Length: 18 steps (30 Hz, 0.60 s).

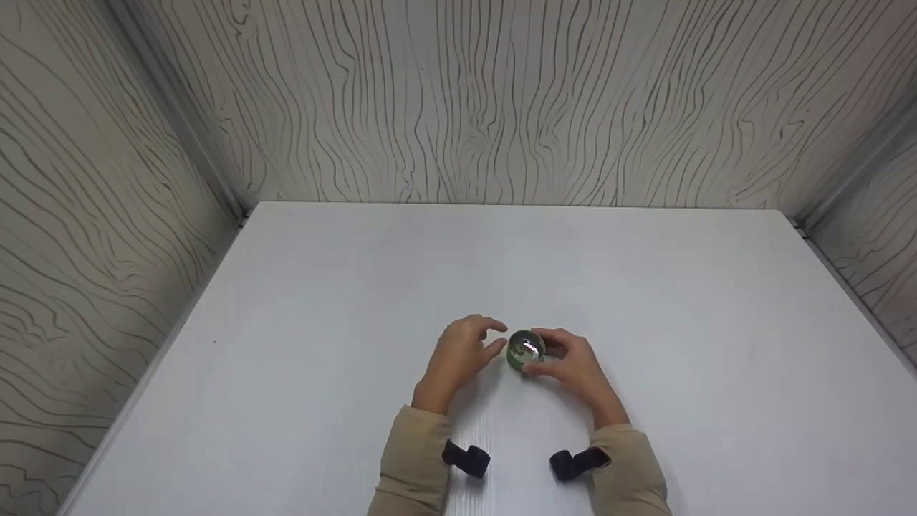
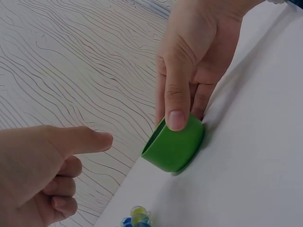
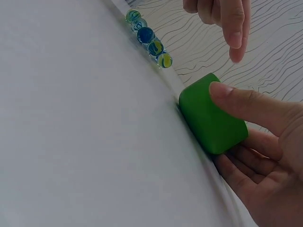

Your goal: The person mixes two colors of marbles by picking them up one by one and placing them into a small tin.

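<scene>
My right hand [image 1: 574, 362] holds a small bright green cup [image 2: 174, 145], thumb on the near side and fingers round the other. The cup stands mouth up on the white table, and a shiny glint shows inside it in the head view. To its left is my left hand [image 1: 458, 355], holding nothing, its thumb and forefinger parted and their tips close to the rim. Several clear glass marbles [image 3: 147, 38] with blue and yellow swirls lie in a row on the table, seen in the right wrist view. A few of these marbles [image 2: 138, 217] also appear below my left hand.
The white tabletop [image 1: 322, 287] spreads around both hands. Wood-grain patterned panels [image 1: 473, 100] rise behind it and along both sides. Black straps with small dark cameras [image 1: 573, 464] sit on both tan sleeves [image 1: 415, 455].
</scene>
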Tool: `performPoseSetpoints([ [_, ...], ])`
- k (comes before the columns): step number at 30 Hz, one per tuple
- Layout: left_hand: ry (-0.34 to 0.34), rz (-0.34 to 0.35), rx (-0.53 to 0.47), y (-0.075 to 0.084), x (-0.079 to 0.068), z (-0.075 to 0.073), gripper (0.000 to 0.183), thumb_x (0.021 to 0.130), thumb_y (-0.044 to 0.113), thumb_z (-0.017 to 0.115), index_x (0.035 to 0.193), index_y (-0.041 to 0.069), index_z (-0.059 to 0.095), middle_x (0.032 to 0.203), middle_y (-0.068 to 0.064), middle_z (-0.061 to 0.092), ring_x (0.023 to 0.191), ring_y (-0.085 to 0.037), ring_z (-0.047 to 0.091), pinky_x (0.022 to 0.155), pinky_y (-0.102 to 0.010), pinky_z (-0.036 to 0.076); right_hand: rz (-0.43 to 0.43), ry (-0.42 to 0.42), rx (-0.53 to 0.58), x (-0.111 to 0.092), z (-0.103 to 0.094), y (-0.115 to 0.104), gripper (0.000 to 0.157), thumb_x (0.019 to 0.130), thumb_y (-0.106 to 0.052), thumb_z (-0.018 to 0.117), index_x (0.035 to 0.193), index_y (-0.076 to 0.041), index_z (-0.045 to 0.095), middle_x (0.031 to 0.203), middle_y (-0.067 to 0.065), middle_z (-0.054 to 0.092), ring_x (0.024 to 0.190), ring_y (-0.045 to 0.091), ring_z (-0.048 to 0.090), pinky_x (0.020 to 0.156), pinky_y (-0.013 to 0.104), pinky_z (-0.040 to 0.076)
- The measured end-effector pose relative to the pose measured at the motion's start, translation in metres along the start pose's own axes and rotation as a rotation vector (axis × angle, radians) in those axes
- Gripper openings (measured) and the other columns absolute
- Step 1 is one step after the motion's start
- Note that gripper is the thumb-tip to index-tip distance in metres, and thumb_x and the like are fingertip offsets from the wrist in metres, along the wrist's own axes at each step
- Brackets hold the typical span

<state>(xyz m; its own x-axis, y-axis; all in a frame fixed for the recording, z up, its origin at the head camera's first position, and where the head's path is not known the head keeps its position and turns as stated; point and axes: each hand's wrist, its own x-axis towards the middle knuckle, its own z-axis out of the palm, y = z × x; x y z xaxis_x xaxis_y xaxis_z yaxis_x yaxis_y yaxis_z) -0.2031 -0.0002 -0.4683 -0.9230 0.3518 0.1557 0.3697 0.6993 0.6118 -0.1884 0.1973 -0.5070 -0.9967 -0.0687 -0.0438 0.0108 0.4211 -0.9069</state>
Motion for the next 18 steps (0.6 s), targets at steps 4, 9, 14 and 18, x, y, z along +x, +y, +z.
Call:
performPoseSetpoints([
  [4,0.023,-0.002,-0.039,-0.002,-0.002,-0.006,0.019,0.09,0.018,0.067,0.108,0.012,0.072,0.098,-0.01,0.072,0.088,-0.024,0.067,0.075,-0.029,0.053,0.001,0.0,-0.005,-0.001,0.0,0.0,0.06,0.073,-0.011,0.083,0.126,0.002,0.059,0.123,0.022,0.063,0.115,0.036,0.063,0.1,0.041,0.049],
  [9,0.047,-0.037,-0.042,-0.005,-0.003,-0.016,0.02,0.09,0.02,0.067,0.108,0.014,0.072,0.087,-0.007,0.068,0.076,-0.014,0.056,0.068,-0.023,0.046,0.02,0.005,-0.011,0.0,0.0,-0.002,0.06,0.073,-0.011,0.083,0.126,0.002,0.059,0.124,0.022,0.063,0.117,0.036,0.062,0.103,0.044,0.047],
  [14,0.084,-0.064,-0.07,-0.012,-0.005,-0.027,0.02,0.09,0.02,0.066,0.107,0.012,0.072,0.087,-0.006,0.068,0.078,-0.018,0.059,0.07,-0.026,0.048,0.026,0.01,-0.005,0.001,0.0,-0.002,0.06,0.072,-0.009,0.083,0.126,0.002,0.059,0.124,0.022,0.063,0.116,0.035,0.062,0.103,0.043,0.047],
  [18,0.083,-0.11,-0.109,-0.019,-0.008,-0.034,0.021,0.09,0.02,0.066,0.109,0.011,0.072,0.091,-0.007,0.07,0.087,-0.022,0.064,0.077,-0.031,0.052,0.044,0.006,0.004,0.0,0.0,-0.003,0.06,0.072,-0.008,0.083,0.126,0.002,0.059,0.124,0.022,0.063,0.116,0.034,0.063,0.103,0.042,0.047],
])
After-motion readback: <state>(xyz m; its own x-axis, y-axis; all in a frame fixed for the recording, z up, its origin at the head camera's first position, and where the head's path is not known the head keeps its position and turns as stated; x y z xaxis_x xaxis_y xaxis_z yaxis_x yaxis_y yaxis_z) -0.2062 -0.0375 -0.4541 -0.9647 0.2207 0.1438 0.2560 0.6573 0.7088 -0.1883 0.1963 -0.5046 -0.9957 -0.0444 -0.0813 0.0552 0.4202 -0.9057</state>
